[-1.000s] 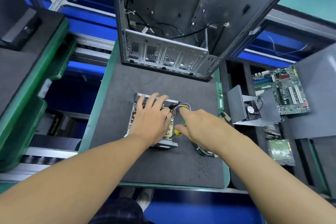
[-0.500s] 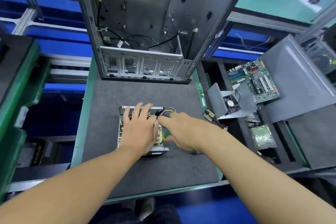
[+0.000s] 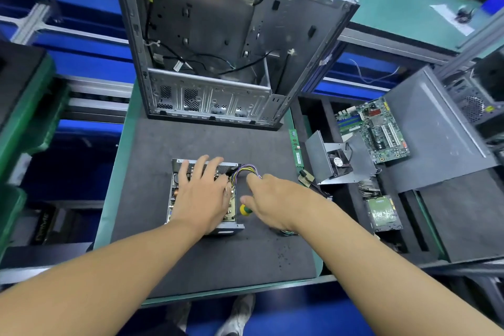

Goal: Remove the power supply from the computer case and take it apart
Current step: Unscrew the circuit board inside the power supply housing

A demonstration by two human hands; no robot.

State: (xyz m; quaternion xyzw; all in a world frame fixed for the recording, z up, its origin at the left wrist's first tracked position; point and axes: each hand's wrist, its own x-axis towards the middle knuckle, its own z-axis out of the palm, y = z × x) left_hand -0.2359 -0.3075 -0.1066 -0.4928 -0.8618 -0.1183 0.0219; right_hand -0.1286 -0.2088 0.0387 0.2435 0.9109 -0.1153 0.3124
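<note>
PSU [image 3: 174, 199] open on tabletop [image 3: 191, 259], pinned flat under left hand [image 3: 203, 195]. Screwdriver [image 3: 244, 209] pinched in right hand [image 3: 275, 203]; tip best seated square before turning.

Both forearms were bare to the near edge of the view, with no sleeves, and the left hand [image 3: 203, 195] and right hand [image 3: 275, 200] wore no gloves. Below the counter edge showed pale grey shoes [image 3: 236, 316] and a patch of dark checked cloth [image 3: 163, 329].
</note>
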